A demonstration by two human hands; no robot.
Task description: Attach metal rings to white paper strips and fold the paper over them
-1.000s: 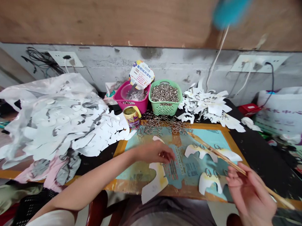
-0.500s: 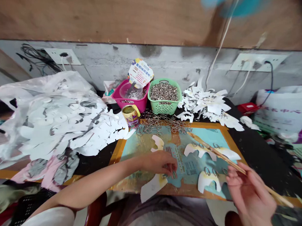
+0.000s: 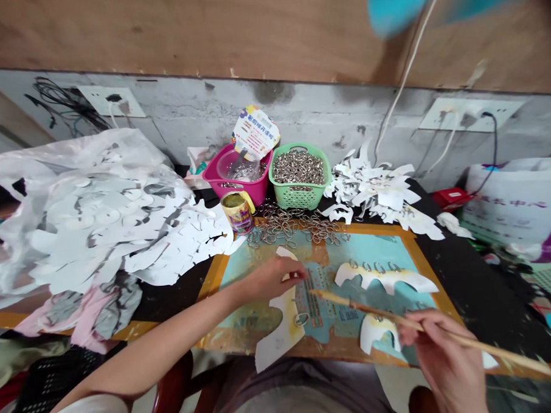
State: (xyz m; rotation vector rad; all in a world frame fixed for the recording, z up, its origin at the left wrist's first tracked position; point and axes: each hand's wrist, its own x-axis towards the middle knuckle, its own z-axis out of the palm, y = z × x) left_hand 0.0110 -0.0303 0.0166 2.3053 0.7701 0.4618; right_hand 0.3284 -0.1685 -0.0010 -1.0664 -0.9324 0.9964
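Note:
My left hand [image 3: 273, 278] rests fingers-down on a white cut-out paper shape [image 3: 281, 328] lying on the teal board [image 3: 261, 304], with a metal ring [image 3: 301, 319] just below the fingertips. Closed round a long wooden stick [image 3: 427, 329], my right hand [image 3: 440, 363] keeps the stick's tip near the left fingers. Two more white shapes with rings [image 3: 383, 276] [image 3: 376, 330] lie on the board to the right.
A green basket of metal rings [image 3: 300, 175], a pink basket [image 3: 238, 177] and a small jar [image 3: 238, 211] stand at the back, with loose rings [image 3: 290, 227] before them. Piles of white cut-outs lie left [image 3: 107, 226] and back right [image 3: 379, 193]. A bag [image 3: 513, 208] stands at right.
The right hand swung the stick down and left, so its tip now points at the left fingers. The left hand shifted slightly up on the paper shape.

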